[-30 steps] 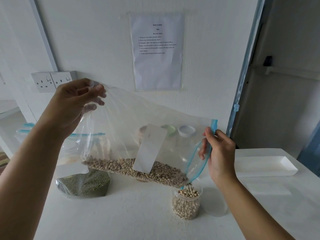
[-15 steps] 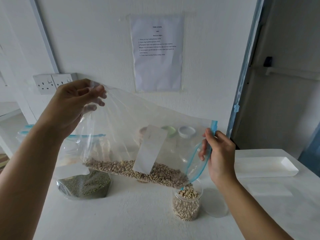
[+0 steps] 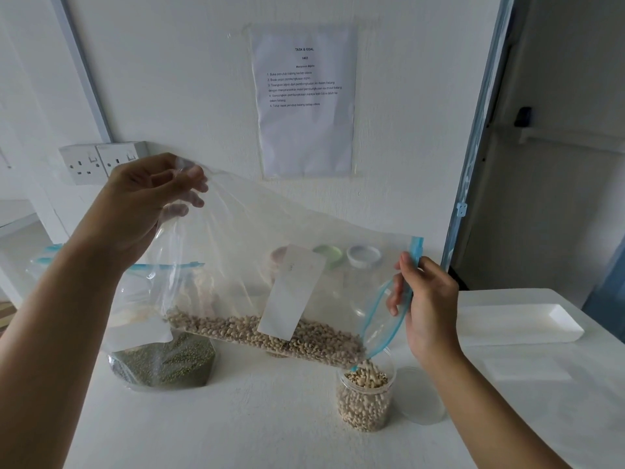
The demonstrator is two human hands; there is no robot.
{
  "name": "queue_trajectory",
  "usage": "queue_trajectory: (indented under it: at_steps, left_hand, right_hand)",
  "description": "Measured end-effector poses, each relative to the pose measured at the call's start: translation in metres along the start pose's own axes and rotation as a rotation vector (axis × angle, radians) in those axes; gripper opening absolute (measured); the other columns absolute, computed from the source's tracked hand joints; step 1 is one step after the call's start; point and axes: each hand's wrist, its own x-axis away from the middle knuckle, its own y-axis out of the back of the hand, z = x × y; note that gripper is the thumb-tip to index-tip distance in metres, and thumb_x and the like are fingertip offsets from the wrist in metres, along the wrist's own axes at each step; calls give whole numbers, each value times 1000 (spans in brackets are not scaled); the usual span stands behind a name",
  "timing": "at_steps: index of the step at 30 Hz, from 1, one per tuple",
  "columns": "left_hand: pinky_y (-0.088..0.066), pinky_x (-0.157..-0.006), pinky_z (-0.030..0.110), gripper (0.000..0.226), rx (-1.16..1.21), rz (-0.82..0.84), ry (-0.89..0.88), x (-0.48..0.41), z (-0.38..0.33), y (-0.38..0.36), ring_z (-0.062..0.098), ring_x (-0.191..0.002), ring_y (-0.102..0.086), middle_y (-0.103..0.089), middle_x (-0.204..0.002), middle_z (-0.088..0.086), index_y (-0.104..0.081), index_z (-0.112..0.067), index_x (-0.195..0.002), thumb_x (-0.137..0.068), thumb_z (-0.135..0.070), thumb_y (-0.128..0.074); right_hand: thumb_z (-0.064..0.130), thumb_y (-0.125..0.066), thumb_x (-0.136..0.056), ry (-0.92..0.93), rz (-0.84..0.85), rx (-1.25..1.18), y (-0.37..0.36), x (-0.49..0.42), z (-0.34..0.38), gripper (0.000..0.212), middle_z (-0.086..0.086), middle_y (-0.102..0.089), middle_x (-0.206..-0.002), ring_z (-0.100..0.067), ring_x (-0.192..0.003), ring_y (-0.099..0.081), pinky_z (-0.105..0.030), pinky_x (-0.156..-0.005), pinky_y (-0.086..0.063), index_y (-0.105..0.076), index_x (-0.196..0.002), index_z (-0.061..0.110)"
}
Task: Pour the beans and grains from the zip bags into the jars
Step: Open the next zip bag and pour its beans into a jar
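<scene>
Above the bench (image 3: 270, 431) we hold the zip bag (image 3: 257, 252) tilted, beans (image 3: 257, 333) along its lower fold, open mouth just over the nearly full jar (image 3: 365, 401). Left grip (image 3: 142, 204) pinches the raised bottom corner; right grip (image 3: 429, 299) pinches the blue zip edge beside the mouth. We judge the film soft, slippery and light, with the load sliding mouthward, so corner and stiffer zip strip are the places to hold.
</scene>
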Motion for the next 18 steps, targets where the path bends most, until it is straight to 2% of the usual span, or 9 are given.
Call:
queue_trajectory:
  at_steps: [4, 10, 14, 18]
  left_hand:
    - [-47, -73, 27, 12, 1, 4, 9, -1, 4, -1, 15, -76, -63, -70, -84, 0, -76, -26, -77, -86, -32, -70]
    - [-48, -71, 25, 13, 4, 1, 15, -2, 7, -2, 15, -76, -64, -70, -85, 1, -76, -25, -79, -88, -29, -67]
    - [-48, -69, 22, 12, 11, 1, 21, -2, 8, -2, 14, -75, -63, -70, -84, 1, -75, -25, -79, -83, -35, -71]
    - [-46, -74, 29, 12, 1, -3, 22, -3, 8, -2, 15, -76, -64, -70, -84, 0, -74, -23, -79, -87, -31, -69]
  right_hand:
    - [28, -66, -93, 13, 10, 30, 2, 1, -2, 29, -8, -47, -54, -20, -44, -38, -28, -44, -36, -63, -73, 7]
    - [19, -60, -101, 98, 40, 139, 2, 3, -4, 39, -17, -44, -55, -24, -43, -37, -32, -47, -36, -51, -79, -12]
    - [19, -60, -101, 95, -1, 150, 3, 1, -5, 37, -11, -45, -54, -24, -44, -37, -32, -46, -36, -53, -78, -9]
    - [20, -59, -101, 110, -10, 172, 2, 4, -5, 35, -12, -46, -54, -23, -45, -38, -31, -44, -38, -55, -77, -6]
